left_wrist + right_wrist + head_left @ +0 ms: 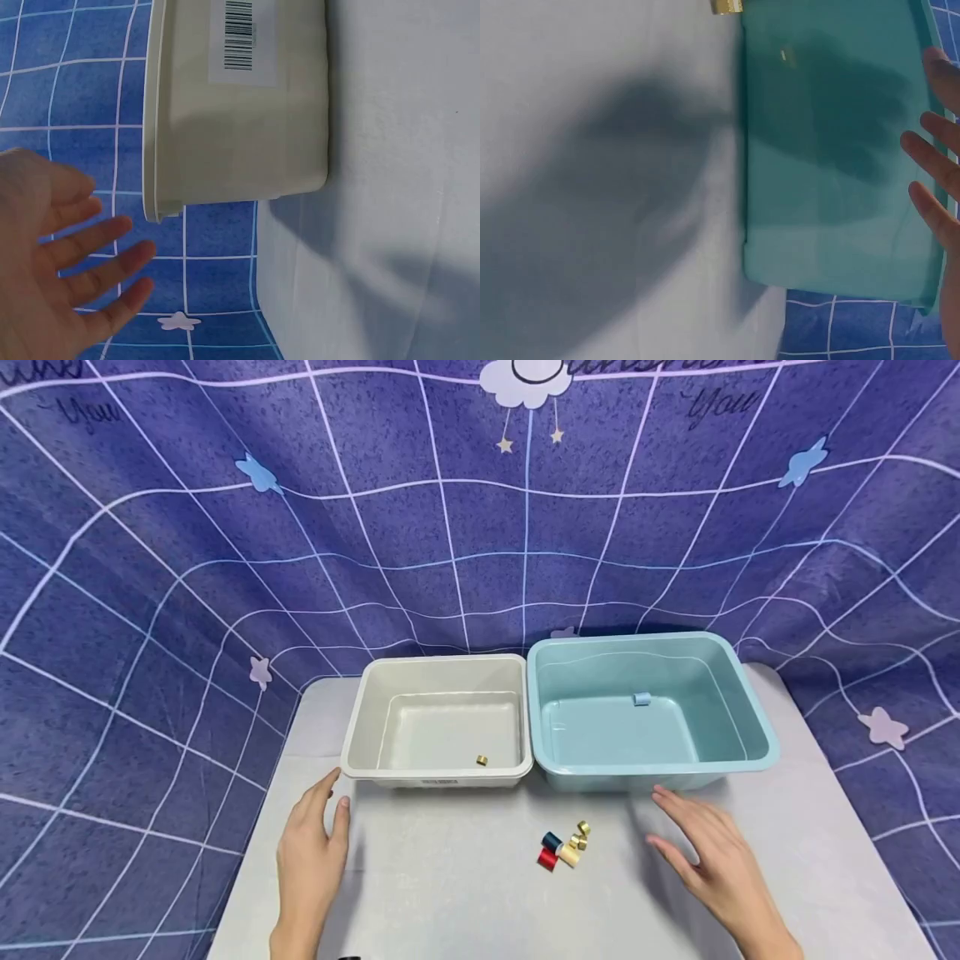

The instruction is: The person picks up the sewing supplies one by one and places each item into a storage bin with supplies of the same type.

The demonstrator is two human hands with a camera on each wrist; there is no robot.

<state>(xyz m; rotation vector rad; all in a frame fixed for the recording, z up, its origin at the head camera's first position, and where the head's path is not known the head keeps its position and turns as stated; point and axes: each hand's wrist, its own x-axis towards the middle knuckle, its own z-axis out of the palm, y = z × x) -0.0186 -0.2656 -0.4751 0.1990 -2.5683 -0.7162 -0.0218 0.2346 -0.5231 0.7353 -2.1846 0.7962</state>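
Observation:
My left hand [311, 852] hovers beside the near left corner of the white bin [438, 774], fingers spread and holding nothing; the left wrist view also shows this hand [67, 262] apart from the bin wall. In front of the light-blue bin [652, 769] is my right hand [716, 864], its fingers extended with nothing in them. Between the hands lies a small cluster: a red spool of thread [547, 859], a dark teal spool [552, 842], a cream spool [569, 856] and several small gold ring-like pieces [583, 828].
Inside the white bin lies one gold piece [482, 760]; inside the blue bin, a light-blue spool [641, 699]. The bins stand side by side at the back of the white-covered table [450, 893]. Behind hangs a blue gridded curtain [480, 527].

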